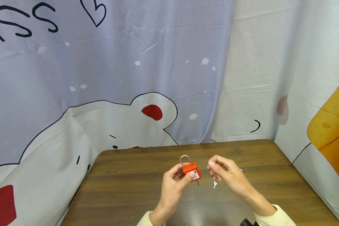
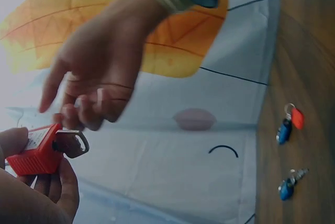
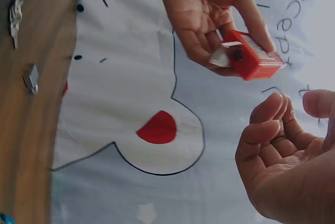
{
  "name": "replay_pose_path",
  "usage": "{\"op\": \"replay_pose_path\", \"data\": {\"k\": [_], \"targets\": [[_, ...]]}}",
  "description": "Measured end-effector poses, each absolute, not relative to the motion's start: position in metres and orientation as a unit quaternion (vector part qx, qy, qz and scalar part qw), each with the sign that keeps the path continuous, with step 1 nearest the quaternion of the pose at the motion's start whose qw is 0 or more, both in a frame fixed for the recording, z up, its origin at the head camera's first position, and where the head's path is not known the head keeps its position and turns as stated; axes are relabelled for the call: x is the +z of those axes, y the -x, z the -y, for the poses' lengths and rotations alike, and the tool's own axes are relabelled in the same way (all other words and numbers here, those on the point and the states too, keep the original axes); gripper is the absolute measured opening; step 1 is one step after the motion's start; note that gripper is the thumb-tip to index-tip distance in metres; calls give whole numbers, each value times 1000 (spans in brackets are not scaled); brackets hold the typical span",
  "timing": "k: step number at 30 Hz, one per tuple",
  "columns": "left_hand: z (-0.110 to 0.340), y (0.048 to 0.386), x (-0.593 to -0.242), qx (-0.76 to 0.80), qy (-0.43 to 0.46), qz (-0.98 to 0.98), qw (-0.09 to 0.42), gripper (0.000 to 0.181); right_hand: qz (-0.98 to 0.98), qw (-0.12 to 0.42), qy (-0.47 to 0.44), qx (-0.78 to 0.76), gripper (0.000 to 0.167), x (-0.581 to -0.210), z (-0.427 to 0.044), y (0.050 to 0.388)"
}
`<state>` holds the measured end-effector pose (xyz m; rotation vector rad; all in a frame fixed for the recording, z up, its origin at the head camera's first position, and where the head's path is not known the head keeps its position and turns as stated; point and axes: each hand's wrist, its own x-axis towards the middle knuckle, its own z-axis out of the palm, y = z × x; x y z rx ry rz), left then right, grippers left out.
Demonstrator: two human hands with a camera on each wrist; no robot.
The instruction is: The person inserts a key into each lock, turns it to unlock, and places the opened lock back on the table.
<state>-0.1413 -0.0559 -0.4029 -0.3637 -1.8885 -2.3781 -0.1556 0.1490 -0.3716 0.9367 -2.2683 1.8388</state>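
The left hand (image 1: 170, 191) grips a red padlock (image 1: 187, 169), thumb on its white label, with the metal shackle pointing up. A silver key (image 2: 75, 144) sticks out of the padlock's underside. Apart from the padlock, to its right, the right hand (image 1: 228, 174) is raised with loosely bent fingers. In the right wrist view this hand (image 3: 288, 169) shows its palm and holds nothing, its thumb away from the fingers. Whether the shackle is locked cannot be told.
On the brown table (image 1: 124, 185), the left wrist view shows a blue keychain with a red tag (image 2: 297, 118) and a blue keychain with silver parts (image 2: 287, 188). Silver metal pieces (image 3: 15, 17) and a small grey object (image 3: 31, 79) lie there too. A printed curtain (image 1: 172, 62) hangs behind.
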Motion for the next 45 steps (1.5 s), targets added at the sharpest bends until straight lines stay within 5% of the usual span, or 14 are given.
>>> {"op": "replay_pose_path", "data": {"k": [13,20,45], "targets": [[59,139,-420,-719,196,666,36,24,785,210,-312,493,15,-358,-141,146],[60,136,-431,-680,263,681,74,21,798,207,-358,438,16,-365,-134,149],[55,135,-447,-667,265,695,43,21,799,220,-395,397,15,-378,-128,152]]}}
